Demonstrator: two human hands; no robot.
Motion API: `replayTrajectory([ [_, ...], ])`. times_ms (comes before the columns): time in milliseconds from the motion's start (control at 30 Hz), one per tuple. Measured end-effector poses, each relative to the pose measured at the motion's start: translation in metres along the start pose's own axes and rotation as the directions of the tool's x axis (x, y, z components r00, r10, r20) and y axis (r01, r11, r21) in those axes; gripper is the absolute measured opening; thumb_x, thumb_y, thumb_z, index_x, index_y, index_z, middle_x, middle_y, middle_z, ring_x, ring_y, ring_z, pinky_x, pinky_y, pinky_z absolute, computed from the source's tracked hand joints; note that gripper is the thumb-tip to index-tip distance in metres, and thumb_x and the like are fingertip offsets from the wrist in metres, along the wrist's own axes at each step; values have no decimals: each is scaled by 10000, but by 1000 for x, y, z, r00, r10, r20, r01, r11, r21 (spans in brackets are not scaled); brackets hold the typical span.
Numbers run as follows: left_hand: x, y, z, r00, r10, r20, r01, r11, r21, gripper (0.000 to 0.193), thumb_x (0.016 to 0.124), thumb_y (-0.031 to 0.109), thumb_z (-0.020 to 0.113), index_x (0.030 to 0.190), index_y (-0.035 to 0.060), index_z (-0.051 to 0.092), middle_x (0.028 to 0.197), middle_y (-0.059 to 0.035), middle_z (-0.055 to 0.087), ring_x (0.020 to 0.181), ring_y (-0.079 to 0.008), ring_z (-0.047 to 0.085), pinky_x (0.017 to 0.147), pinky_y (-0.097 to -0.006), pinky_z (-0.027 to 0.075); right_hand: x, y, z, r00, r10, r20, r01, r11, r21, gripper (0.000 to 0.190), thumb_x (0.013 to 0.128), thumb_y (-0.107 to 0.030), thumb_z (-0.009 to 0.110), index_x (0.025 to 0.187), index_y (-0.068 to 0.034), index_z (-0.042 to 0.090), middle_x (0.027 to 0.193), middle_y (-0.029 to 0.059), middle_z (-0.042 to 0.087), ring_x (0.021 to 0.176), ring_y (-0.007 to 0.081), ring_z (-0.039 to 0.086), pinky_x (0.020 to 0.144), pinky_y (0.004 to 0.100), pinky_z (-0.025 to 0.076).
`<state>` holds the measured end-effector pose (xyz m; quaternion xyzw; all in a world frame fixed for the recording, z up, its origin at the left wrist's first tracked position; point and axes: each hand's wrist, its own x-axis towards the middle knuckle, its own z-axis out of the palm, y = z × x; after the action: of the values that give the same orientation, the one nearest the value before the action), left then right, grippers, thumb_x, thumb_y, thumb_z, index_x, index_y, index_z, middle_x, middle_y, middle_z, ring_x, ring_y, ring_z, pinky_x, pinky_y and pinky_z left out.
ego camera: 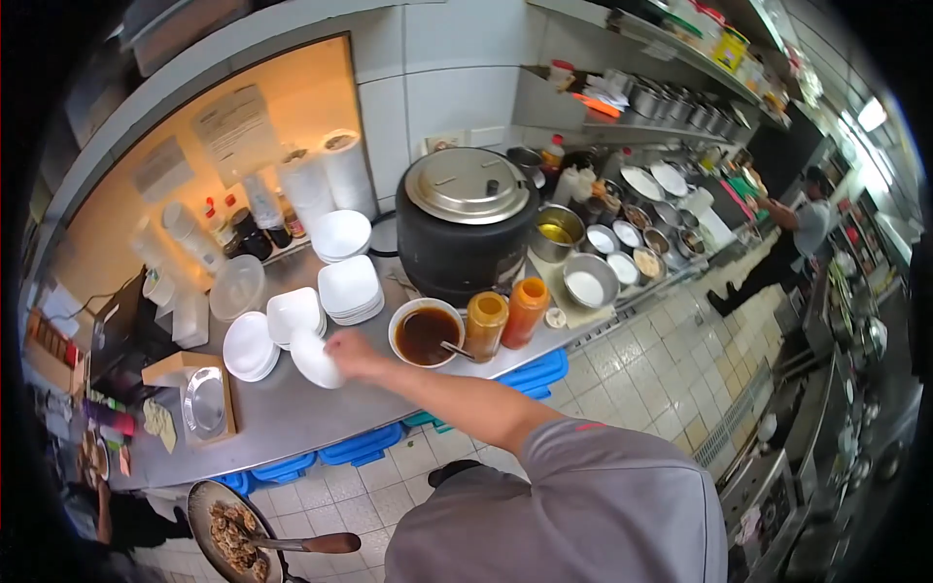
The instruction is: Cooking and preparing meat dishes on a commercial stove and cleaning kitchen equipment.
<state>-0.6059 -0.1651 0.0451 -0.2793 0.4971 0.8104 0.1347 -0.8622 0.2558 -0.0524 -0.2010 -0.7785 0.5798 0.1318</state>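
Note:
My right hand (353, 355) reaches over the steel counter and grips the edge of a small white dish (315, 360), slightly blurred. Beside it stand stacks of white dishes: a round stack (250, 345), a squarish one (294, 315), a taller square one (350, 286) and round bowls (340, 235) behind. Right of the hand is a white bowl of brown sauce (426, 332) with a spoon in it. My left hand is out of view. At the lower left a frying pan (200, 528) holds browned chopped food (237, 539) and a wooden-handled utensil (332, 544).
A black soup warmer (463, 255) stands behind the sauce bowl, near two squeeze bottles (487, 328) (525, 313). Ingredient bowls (591, 280) line the right counter. A cardboard box with a foil tray (205, 401) sits left. Blue bins (361, 444) are below. Other people (794, 218) (102, 503) stand at both sides.

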Motion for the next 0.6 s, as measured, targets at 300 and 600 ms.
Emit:
replayTrajectory([
  [300, 15, 32, -64, 982, -174, 75, 168, 983, 76, 385, 1061, 326, 515, 731, 151, 420, 539, 11, 319, 420, -115, 280, 374, -269, 261, -71, 54, 103, 806, -431, 407, 585, 467, -663, 159, 876, -157, 596, 891, -63, 722, 1113, 104, 652, 1174, 307, 541, 865, 420, 557],
  [600, 43, 25, -129, 982, -93, 164, 66, 985, 162, 147, 1008, 150, 525, 967, 140, 384, 549, 27, 285, 377, -96, 314, 319, -286, 272, -141, 7, 125, 954, -250, 164, 299, 784, -544, 294, 991, -309, 561, 951, -54, 701, 1067, 156, 654, 890, 339, 655, 763, 516, 544],
])
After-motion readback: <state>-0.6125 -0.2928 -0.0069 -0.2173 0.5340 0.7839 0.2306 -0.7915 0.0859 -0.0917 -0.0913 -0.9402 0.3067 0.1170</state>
